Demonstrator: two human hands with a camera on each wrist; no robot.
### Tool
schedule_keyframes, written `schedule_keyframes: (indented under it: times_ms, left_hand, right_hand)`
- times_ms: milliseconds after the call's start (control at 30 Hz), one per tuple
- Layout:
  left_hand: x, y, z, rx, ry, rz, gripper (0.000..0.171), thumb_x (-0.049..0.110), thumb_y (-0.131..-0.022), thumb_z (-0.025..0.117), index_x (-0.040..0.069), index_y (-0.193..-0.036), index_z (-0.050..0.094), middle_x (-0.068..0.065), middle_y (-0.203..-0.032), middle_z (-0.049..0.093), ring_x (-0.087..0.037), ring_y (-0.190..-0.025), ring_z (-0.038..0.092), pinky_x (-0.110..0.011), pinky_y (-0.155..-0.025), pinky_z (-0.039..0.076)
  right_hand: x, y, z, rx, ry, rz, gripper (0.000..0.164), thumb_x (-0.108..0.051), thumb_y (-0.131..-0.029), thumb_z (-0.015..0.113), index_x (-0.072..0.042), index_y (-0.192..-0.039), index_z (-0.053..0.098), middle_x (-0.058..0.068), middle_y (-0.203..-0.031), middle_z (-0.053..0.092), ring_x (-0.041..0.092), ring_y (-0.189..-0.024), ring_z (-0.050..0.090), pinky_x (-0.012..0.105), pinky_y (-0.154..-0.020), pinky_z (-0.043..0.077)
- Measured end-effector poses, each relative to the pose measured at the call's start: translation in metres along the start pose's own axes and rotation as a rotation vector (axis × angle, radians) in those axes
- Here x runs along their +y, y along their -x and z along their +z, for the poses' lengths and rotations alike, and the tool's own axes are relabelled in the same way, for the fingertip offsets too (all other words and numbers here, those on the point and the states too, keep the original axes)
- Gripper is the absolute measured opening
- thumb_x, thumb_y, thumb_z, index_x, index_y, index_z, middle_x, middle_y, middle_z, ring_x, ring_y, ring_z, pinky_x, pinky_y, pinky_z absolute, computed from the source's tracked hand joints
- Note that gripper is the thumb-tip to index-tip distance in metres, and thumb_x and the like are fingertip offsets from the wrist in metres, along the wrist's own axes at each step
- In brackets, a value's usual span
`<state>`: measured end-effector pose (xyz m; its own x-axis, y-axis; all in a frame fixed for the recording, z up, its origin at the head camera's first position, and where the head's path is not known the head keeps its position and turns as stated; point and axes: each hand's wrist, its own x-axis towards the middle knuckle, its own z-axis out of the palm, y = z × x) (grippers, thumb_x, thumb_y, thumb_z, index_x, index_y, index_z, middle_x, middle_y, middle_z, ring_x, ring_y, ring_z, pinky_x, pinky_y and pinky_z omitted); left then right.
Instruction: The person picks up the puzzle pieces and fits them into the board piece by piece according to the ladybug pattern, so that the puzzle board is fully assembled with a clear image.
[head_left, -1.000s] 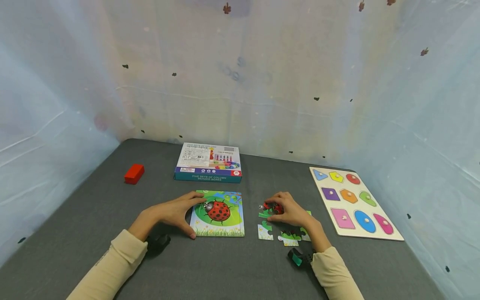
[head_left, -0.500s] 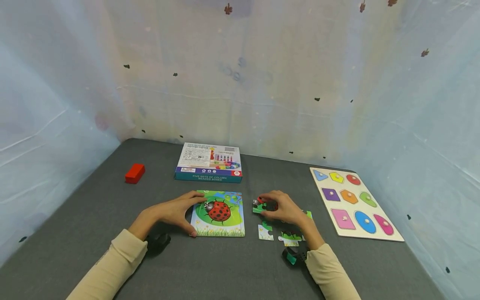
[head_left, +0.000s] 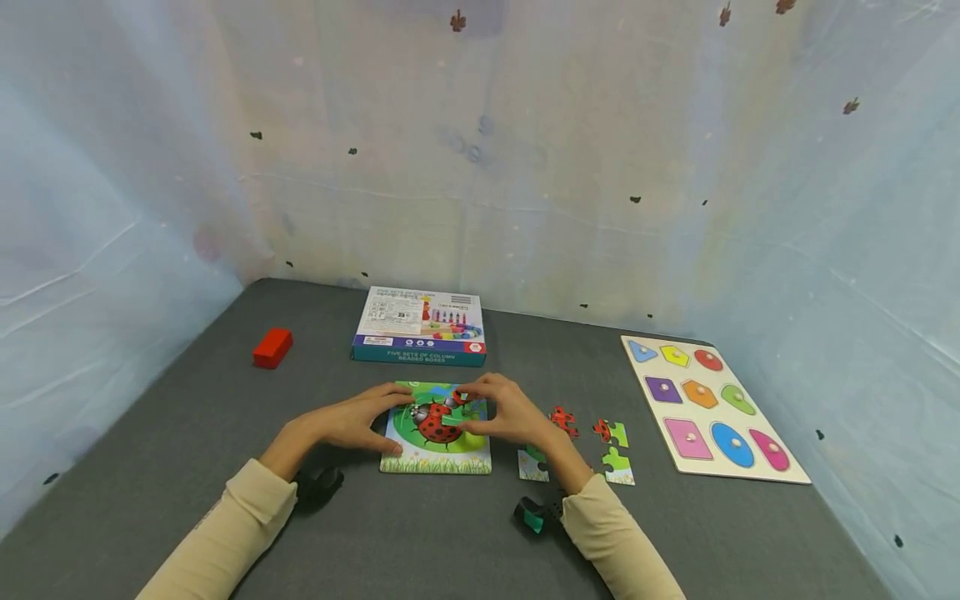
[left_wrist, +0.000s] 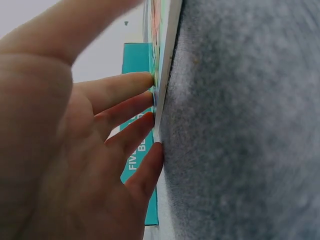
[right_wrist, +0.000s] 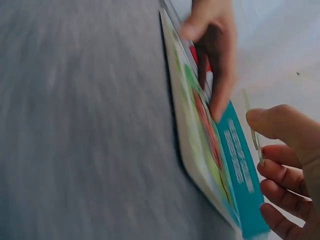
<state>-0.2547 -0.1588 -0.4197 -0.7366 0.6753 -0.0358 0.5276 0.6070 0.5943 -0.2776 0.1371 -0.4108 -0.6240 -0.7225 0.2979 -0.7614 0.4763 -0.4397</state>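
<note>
A ladybug puzzle board [head_left: 435, 464] lies flat on the dark grey table. My left hand [head_left: 352, 423] is spread at its left side, thumb near the front corner and fingers at the back; in the left wrist view the fairly straight fingertips [left_wrist: 146, 79] meet the board's edge. Between thumb and fingers, my right hand [head_left: 513, 412] pinches a jigsaw piece [head_left: 453, 416] over the board's right half. The right wrist view shows that piece [right_wrist: 257, 141] edge-on, raised above the board. Right of the board lie several loose jigsaw pieces [head_left: 564, 421], partly covered by the right forearm.
Behind the board stands a flat boxed bead set [head_left: 397, 317]. A red block [head_left: 272, 347] sits at the back left. On the right is a shape board [head_left: 667, 372] with colourful knobbed shapes. Whitish sheeting [head_left: 555, 150] hangs behind and beside the table.
My right hand has lifted a jigsaw piece from the group on the right and carried it left over the ladybug board. The left hand has stayed at the board's left side.
</note>
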Motion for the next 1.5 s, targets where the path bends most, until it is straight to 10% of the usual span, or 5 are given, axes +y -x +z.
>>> schedule_keyframes:
  times_ms: [500,1500]
  left_hand:
    - [-0.003,-0.001,-0.002,0.034,-0.012,0.046,0.067,0.04,-0.088,0.062,0.001,-0.138,0.041,-0.016,-0.143,0.036,-0.036,-0.134,0.028,-0.058,-0.104,0.024]
    - [-0.003,-0.001,-0.002,0.041,-0.018,0.052,0.064,0.038,-0.088,0.063,0.001,-0.136,0.044,-0.015,-0.14,0.039,-0.035,-0.131,0.032,-0.056,-0.104,0.026]
  right_hand:
    - [-0.015,-0.015,0.019,-0.067,0.036,-0.044,0.051,-0.034,-0.083,0.071,-0.009,-0.126,0.059,0.004,-0.102,0.058,0.019,-0.091,0.054,0.028,-0.075,0.045]
    - [-0.024,-0.021,0.031,-0.027,0.187,0.147,0.05,-0.04,-0.079,0.072,-0.008,-0.117,0.062,0.001,-0.095,0.061,0.013,-0.088,0.054,0.028,-0.075,0.046]
